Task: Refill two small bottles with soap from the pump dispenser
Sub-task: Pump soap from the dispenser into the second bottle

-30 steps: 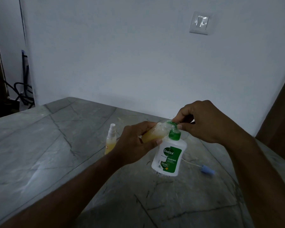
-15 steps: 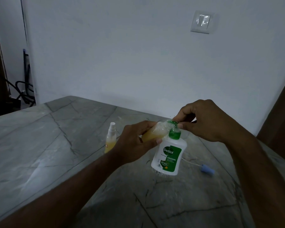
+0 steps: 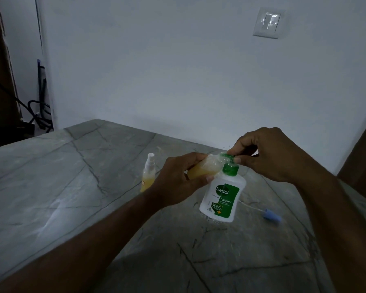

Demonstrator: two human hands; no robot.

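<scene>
Now left hand [image 3: 178, 178] grips small bottle [image 3: 203, 169] tilted, mouth at pump dispenser [image 3: 221, 197] nozzle. Right hand [image 3: 266, 155] pinches pump head [image 3: 228, 158]. Keep mouth under spout, press slowly. Second bottle [image 3: 148, 176] just left of grip, upright on worktop [image 3: 72, 176].

you are looking at a dim, bluish picture, underexposed across most of the frame. a pale sheen of glare lies on the tabletop [image 3: 51, 218] at the left, the brightest patch on the stone. the wall [image 3: 178, 70] is evenly grey with soft falloff toward the corners; the far left and right edges sink almost to black. the light switch [image 3: 267, 22] shows a small white reflection. the wide lens bends the wall corner and tabletop edges outward. both forearms at the bottom are dark and soft. the dispenser's [image 3: 222, 197] label reads clearly, while the clear bottle [image 3: 203, 168] beside the pump looks smeared and noisy.
</scene>
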